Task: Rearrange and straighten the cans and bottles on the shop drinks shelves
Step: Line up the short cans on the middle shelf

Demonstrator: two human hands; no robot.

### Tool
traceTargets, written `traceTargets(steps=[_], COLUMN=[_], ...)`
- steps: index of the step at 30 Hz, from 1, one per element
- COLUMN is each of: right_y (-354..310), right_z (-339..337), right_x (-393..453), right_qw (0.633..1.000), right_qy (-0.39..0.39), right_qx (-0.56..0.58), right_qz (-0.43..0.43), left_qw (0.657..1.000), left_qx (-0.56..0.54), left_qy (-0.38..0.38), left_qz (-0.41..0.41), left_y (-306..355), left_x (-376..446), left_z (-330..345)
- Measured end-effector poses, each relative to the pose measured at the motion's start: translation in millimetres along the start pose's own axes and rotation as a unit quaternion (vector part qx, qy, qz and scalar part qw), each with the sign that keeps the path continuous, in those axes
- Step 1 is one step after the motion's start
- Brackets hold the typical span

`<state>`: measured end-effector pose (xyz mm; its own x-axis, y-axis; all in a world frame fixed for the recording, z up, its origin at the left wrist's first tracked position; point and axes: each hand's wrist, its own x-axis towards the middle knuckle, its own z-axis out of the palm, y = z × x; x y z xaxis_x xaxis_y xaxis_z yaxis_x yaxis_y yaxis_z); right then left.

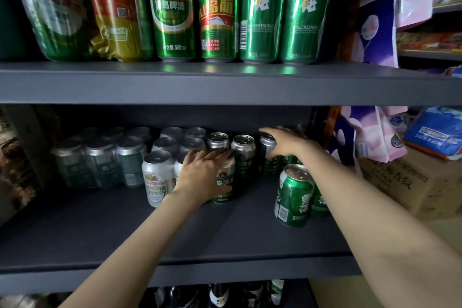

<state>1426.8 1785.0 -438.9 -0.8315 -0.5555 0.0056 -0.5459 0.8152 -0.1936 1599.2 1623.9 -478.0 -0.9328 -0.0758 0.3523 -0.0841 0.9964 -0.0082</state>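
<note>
Glossy green can (225,177) gripped by left hand (202,177); right hand (282,142) clasps dark can (268,141).

We observe glossy green metal on the tall beer cans (262,10) of the upper shelf, with bright highlights. Clear, crinkled plastic film wraps the multipack (57,7) at upper left. The shelf boards (200,82) show a smooth, matt dark-grey finish. The short cans (295,195) below have brushed silver metal tops and glossy printed sides. At right, a cardboard box (400,182) looks matt brown, and the tissue packs (435,132) are in shiny soft plastic.
</note>
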Motion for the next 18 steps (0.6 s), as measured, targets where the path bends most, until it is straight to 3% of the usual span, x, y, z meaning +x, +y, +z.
traceTargets(steps=[4, 8, 18], right_y=[-4.2, -0.1, -37.8], right_z=[1.8, -3.7, -6.6], right_x=[1.1, -10.4, -60.6], right_qw=[0.999, 0.998, 0.994], right_qy=[0.027, 0.051, 0.014], right_qx=[-0.022, -0.029, 0.046], right_qz=[0.012, -0.027, -0.095], left_qw=[1.000, 0.999, 1.000], left_qx=[0.007, 0.043, -0.018], left_qy=[-0.030, -0.024, -0.024], left_qz=[0.005, -0.006, -0.005], left_y=[-8.3, -4.1, -5.3], left_x=[1.2, 0.9, 0.3], left_z=[-3.6, -2.6, -9.2])
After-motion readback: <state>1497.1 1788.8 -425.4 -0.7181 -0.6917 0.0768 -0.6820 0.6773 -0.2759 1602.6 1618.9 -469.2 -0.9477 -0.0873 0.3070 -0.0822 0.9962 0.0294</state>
